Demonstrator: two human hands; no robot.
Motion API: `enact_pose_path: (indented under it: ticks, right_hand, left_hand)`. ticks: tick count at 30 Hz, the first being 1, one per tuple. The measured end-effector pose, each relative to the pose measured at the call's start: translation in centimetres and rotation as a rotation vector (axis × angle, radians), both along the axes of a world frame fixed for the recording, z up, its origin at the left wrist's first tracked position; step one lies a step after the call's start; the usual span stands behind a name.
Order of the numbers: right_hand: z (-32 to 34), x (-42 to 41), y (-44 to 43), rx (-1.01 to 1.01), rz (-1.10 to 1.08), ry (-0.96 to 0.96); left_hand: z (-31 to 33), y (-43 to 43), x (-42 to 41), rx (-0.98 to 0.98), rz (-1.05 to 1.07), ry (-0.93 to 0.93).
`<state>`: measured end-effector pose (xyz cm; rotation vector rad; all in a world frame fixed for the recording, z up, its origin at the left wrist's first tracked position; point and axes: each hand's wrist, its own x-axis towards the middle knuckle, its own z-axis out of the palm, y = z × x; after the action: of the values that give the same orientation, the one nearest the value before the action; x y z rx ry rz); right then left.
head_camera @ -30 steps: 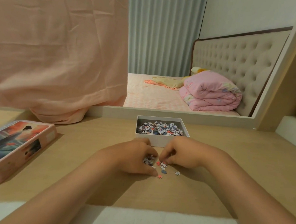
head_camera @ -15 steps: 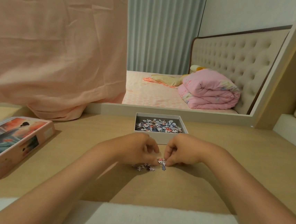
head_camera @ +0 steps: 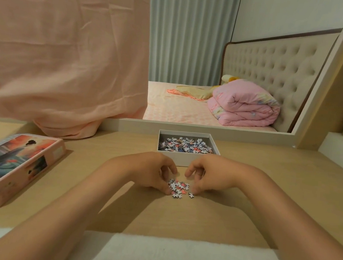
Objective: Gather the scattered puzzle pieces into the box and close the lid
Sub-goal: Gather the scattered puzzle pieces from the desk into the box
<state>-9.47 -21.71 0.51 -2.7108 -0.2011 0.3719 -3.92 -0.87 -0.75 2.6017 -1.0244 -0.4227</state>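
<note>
The loose pieces (head_camera: pixel 178 188) have been swept into one small heap on the table, just before the box (head_camera: pixel 186 159). The left hand (head_camera: pixel 151 173) and right hand (head_camera: pixel 208 176) have parted slightly and flank the heap, fingers loosely curled, tips touching it, lifting nothing. A scoop into the box looks next.

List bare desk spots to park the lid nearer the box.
Free: the desk between the lid and the box, in front of the pink cloth; also right of the box, up to the white ledge. Crowded: directly before the box, where the left hand and right hand bracket the loose pieces.
</note>
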Motion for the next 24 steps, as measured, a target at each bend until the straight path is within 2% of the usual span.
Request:
enact_pose_path:
  ticks: [2, 4, 11, 15, 17, 20, 24]
  right_hand:
    - [0.1, -0.3, 0.2, -0.032, -0.005, 0.096]
    - [-0.1, -0.3, 0.7, -0.006, -0.026, 0.108]
    - [-1.1, 0.0, 1.7, 0.209, -0.095, 0.053]
    - [-0.9, -0.3, 2.1, 0.042, -0.102, 0.026]
    - [-1.3, -0.2, 2.6, 0.020, -0.100, 0.004]
    - [-2.0, 0.2, 2.9, 0.117, -0.129, -0.006]
    - [-2.2, 0.5, 3.1, 0.146, -0.172, -0.016]
  left_hand:
    - [0.3, 0.0, -0.4, 0.085, 0.002, -0.019]
    - [0.3, -0.6, -0.9, 0.123, -0.019, -0.071]
    - [-0.3, -1.5, -1.3, -0.004, -0.015, -0.128]
    - [0.3, -1.0, -1.2, 0.124, 0.030, -0.180]
    - [0.3, -1.0, -1.3, 0.154, 0.045, -0.183]
    - [-0.1, -1.9, -1.8, 0.090, 0.059, -0.179]
    - [-0.5, -2.4, -1.9, 0.001, 0.114, -0.142]
